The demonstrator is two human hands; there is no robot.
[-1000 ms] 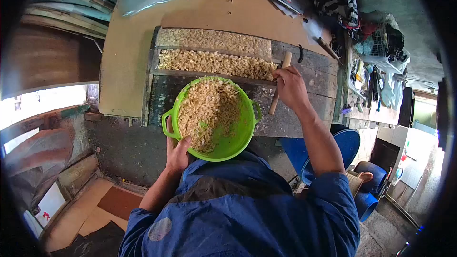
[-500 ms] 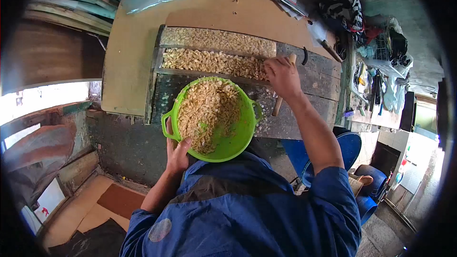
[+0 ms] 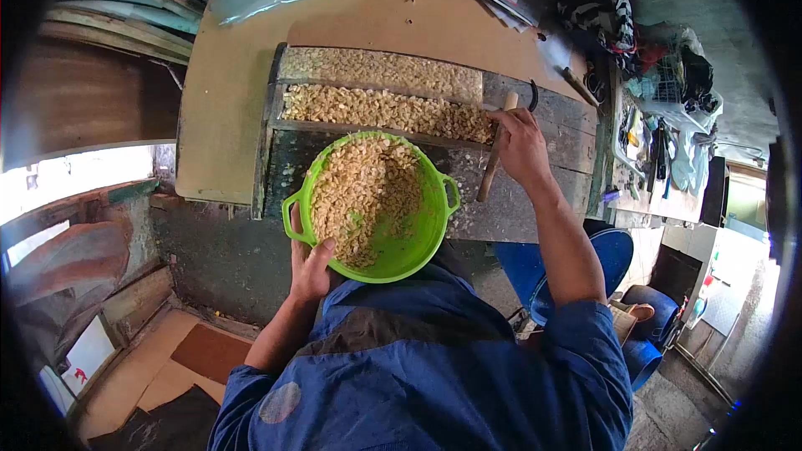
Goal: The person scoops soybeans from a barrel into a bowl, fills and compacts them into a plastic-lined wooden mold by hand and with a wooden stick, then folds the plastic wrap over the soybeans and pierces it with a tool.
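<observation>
My left hand [image 3: 312,271] grips the left side of a lime-green two-handled bowl [image 3: 409,255], thumb over its rim. Pale, chopped nut-like pieces [image 3: 355,192] fill much of the bowl, with the green bottom bare at the lower right. Beyond it, a long strip of the same pieces [image 3: 376,108] lies between bars on the worktable. At the strip's right end is my right hand [image 3: 522,142], fingers curled and tips together near the last pieces; whatever they hold is hidden. Under that hand a wooden rod [image 3: 491,169] lies slanted on the boards.
A clear sheet-like band [image 3: 384,71] covers more pieces behind the strip. A dark curved hook [image 3: 534,96] and a handled tool [image 3: 582,86] lie to the right. Blue barrels [image 3: 606,263] stand below the table's right side. Bags and a wire basket [image 3: 668,83] crowd the right shelf.
My right hand has moved right and slightly down, across the wooden rod. The strip of pieces now reaches further right. My left hand and the bowl stay in place.
</observation>
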